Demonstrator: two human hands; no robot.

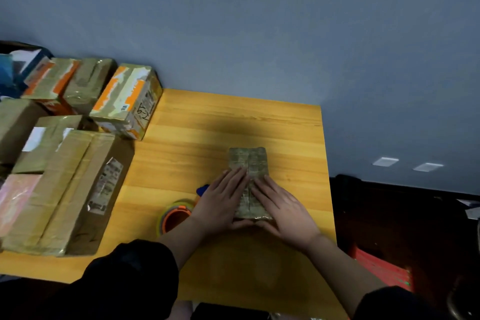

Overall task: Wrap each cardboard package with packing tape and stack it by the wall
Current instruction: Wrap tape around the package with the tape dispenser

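Observation:
A small flat cardboard package [248, 163], wrapped in glossy tape, lies in the middle of the yellow wooden table [233, 122]. My left hand [223, 202] lies flat on its left half with straight fingers. Pressing on the right half is my right hand [283, 208], also with fingers straight. Both thumbs reach round the near end of the package. A roll of packing tape [175, 217] with an orange core sits on the table just left of my left wrist. A blue object [202, 189] peeks out behind my left hand.
Several taped cardboard boxes are piled at the left against the blue wall [259, 34], among them a large brown box [65, 195] and an orange-and-white box [127, 101]. A dark piece of furniture [402, 215] and a red item [379, 267] lie right of the table.

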